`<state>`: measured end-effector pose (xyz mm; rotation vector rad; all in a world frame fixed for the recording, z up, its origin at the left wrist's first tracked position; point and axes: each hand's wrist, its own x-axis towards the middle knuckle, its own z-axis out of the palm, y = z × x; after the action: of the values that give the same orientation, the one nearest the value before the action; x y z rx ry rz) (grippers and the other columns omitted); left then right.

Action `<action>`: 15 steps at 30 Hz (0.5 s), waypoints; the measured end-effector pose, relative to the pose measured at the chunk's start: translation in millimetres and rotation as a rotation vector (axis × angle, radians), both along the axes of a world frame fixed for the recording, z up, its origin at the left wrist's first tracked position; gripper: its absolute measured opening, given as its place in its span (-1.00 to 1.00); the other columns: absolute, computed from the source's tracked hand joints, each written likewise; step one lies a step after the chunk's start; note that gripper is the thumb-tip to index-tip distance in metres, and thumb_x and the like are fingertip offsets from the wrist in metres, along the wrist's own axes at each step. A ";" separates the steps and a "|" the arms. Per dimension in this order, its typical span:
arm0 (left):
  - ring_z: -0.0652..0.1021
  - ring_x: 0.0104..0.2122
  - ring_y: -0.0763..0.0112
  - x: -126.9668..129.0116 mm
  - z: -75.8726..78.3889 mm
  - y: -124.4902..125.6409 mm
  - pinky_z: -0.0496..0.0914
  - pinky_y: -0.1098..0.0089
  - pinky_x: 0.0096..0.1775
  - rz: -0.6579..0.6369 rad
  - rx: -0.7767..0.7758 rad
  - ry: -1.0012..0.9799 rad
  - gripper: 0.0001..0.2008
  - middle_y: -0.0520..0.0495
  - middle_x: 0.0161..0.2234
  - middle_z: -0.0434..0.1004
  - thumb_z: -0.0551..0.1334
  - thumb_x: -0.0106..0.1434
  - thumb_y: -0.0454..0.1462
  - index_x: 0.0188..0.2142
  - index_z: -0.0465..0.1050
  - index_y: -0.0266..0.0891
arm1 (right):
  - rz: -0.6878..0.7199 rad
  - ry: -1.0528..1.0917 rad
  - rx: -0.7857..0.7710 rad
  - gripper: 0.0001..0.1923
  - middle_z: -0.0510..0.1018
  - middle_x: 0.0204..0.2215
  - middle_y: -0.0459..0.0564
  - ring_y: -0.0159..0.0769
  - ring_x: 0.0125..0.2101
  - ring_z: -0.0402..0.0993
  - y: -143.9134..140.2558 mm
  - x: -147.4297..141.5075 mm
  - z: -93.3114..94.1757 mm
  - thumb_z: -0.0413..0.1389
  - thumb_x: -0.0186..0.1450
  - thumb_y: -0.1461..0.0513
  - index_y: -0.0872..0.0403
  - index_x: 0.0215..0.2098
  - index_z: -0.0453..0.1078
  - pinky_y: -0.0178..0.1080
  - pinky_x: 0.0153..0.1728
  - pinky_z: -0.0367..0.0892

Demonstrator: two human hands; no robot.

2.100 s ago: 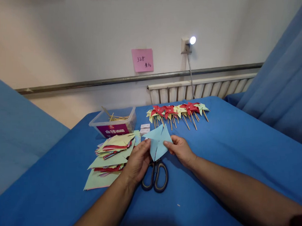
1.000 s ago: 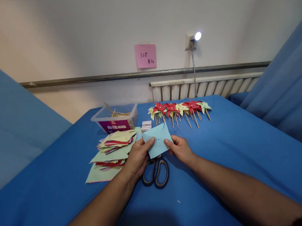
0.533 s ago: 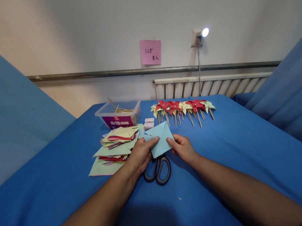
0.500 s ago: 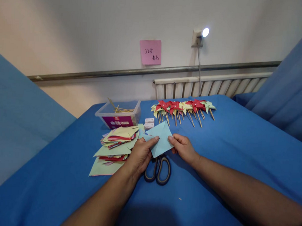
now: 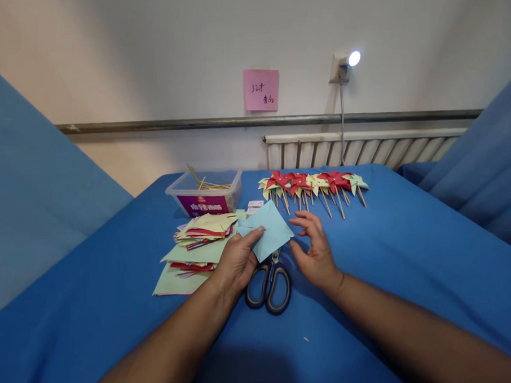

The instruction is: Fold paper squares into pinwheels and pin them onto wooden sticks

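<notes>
The light blue paper square (image 5: 268,230) is thin and flat, with a slit showing along one diagonal near the thumb, and it is held up just above the blue-covered bench (image 5: 388,248), tilted so one corner points toward the wall. The left hand (image 5: 237,258) has it pinched at its left corner, thumb on top and fingers (image 5: 253,235) closed on the sheet from beneath. The right hand (image 5: 316,250) is off the paper, just beside its right corner, with fingers spread loose and grasping nothing. Right under the paper lie the scissors (image 5: 269,279), black handles toward the person, blades partly hidden by the sheet. To the left of the left hand sits a loose pile of cut papers (image 5: 196,242) in green, yellow and red, fanned untidily. Behind the pile stands a clear plastic box (image 5: 204,192) with thin wooden sticks inside, and two small white packets (image 5: 255,205) lie beside it. Farther back, a row of finished pinwheels (image 5: 313,185) in red, yellow and green lies on the bench, sticks pointing toward the person. On the wall are a pink note (image 5: 260,89) and a lit plug-in lamp (image 5: 348,63) above a radiator (image 5: 359,151).
</notes>
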<state>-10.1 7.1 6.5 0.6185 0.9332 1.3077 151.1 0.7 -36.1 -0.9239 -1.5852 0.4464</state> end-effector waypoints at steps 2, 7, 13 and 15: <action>0.63 -0.26 0.17 -0.1 -0.7 -0.7 0.50 0.29 -0.20 -0.021 0.009 -0.006 -0.70 -0.17 -0.26 0.66 0.40 0.02 -0.38 -0.20 0.54 -0.31 | 0.047 -0.200 0.077 -0.54 0.17 0.20 0.10 -0.05 0.20 0.14 -5.8 -0.4 3.4 0.12 0.21 0.33 -0.06 0.07 0.30 0.05 0.10 0.22; 0.62 -0.23 0.19 2.1 -0.9 -4.2 0.48 0.32 -0.21 -0.050 0.017 -0.032 -0.69 -0.16 -0.24 0.65 0.41 0.00 -0.35 -0.21 0.54 -0.28 | 0.074 -0.430 0.207 -0.64 0.06 0.28 0.05 0.06 0.25 0.01 -9.7 0.5 6.3 0.24 0.19 0.22 -0.07 -0.03 0.40 0.20 0.19 0.06; 0.61 -0.24 0.20 6.2 -1.4 -8.2 0.46 0.36 -0.25 -0.076 0.009 -0.011 -0.74 -0.15 -0.29 0.65 0.42 -0.01 -0.34 -0.27 0.54 -0.28 | 0.045 -0.427 0.248 -0.89 0.24 0.17 0.04 0.01 0.21 0.08 -7.5 3.5 6.5 0.18 0.27 0.24 -0.04 -0.21 0.45 0.15 0.16 0.11; 0.61 -0.27 0.23 6.6 -1.5 -9.0 0.46 0.38 -0.27 -0.085 0.013 -0.007 -0.77 -0.13 -0.31 0.65 0.41 0.01 -0.34 -0.28 0.54 -0.28 | 0.045 -0.401 0.239 -0.93 0.28 0.13 0.04 -0.02 0.19 0.11 -7.7 3.5 7.1 0.16 0.28 0.24 -0.03 -0.24 0.45 0.13 0.17 0.12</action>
<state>-3.5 -2.0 5.0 0.6567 0.8843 1.2403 154.6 -6.9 -29.0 -0.8279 -1.9760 0.0979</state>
